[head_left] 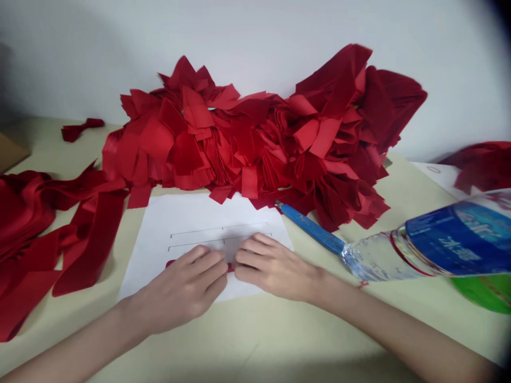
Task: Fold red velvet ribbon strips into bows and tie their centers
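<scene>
Both of my hands rest on a white sheet of paper (191, 218) with thin drawn lines. My left hand (187, 287) lies palm down with fingers together, pressing a small red ribbon piece (171, 263) that peeks out at its left. My right hand (267, 266) meets it fingertip to fingertip, also pressing on the red piece between them. Most of that piece is hidden under my fingers.
A big heap of cut red ribbon pieces (259, 133) lies behind the paper against the wall. Long red ribbon strips (59, 229) trail at the left. A blue pen (311, 229) lies right of the paper. A water bottle (439, 244) lies on its side at the right.
</scene>
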`<action>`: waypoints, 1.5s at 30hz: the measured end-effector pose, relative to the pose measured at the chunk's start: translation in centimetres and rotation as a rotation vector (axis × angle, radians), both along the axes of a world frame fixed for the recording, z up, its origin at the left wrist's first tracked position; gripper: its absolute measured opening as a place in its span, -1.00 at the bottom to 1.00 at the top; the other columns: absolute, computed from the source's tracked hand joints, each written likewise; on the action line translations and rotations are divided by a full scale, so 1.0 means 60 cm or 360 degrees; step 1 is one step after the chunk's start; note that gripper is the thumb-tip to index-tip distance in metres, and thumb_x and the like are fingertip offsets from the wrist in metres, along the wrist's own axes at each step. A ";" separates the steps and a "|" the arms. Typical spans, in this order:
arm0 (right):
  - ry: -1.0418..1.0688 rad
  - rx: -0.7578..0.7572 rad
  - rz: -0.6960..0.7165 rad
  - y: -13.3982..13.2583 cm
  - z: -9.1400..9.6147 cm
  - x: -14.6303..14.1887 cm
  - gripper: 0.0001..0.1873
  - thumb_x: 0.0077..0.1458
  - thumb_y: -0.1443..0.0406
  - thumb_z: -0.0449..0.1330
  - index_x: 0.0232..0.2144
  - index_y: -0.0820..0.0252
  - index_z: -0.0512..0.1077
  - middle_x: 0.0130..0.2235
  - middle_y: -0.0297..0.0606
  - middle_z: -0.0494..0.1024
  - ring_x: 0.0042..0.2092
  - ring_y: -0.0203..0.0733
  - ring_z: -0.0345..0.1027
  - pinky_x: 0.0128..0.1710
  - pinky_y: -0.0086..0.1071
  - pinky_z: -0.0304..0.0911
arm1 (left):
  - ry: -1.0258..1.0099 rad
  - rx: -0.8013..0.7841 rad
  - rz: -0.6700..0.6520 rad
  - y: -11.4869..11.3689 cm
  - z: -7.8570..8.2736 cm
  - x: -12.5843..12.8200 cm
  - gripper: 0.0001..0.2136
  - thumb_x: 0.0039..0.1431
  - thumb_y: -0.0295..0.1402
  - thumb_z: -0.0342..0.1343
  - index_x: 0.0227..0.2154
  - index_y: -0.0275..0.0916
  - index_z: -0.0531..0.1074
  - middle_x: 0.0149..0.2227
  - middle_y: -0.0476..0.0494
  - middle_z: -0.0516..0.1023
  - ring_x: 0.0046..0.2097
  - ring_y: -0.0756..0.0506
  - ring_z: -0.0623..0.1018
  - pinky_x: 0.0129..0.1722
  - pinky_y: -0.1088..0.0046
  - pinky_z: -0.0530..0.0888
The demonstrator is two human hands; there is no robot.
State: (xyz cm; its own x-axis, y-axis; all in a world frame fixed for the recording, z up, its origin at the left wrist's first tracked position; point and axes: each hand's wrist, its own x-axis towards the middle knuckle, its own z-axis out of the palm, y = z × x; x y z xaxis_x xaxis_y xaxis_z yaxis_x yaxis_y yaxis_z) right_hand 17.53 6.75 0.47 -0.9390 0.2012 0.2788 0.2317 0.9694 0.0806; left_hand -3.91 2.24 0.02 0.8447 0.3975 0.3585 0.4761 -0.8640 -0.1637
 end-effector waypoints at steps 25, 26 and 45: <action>0.0144 -0.0362 -0.0222 -0.002 -0.001 0.001 -0.72 0.17 0.19 0.07 -0.41 0.29 0.43 -0.37 -0.22 0.45 -0.23 -0.19 0.24 -0.17 -0.29 0.16 | -0.0260 -0.0368 0.0338 0.004 -0.016 0.019 -0.79 0.17 -0.59 -0.08 -0.45 -0.26 0.40 -0.45 -0.10 0.46 -0.18 -0.15 0.40 -0.25 0.27 0.27; 0.0142 -0.0383 -0.0256 -0.001 -0.002 0.000 -0.72 0.16 0.18 0.08 -0.39 0.30 0.43 -0.36 -0.21 0.45 -0.23 -0.18 0.23 -0.17 -0.29 0.16 | -0.0314 -0.0412 0.0356 0.007 -0.012 0.020 -0.80 0.17 -0.58 -0.08 -0.45 -0.26 0.41 -0.45 -0.09 0.47 -0.19 -0.14 0.41 -0.26 0.28 0.27; 0.0019 -0.0033 -0.0348 -0.013 0.018 -0.016 -0.76 0.20 0.31 0.00 -0.44 0.29 0.39 -0.40 -0.21 0.44 -0.29 -0.18 0.25 -0.22 -0.28 0.19 | -0.0337 -0.0678 0.0359 0.021 0.038 0.035 -0.80 0.11 -0.56 -0.05 -0.47 -0.26 0.45 -0.53 -0.05 0.46 -0.26 -0.13 0.42 -0.26 0.26 0.25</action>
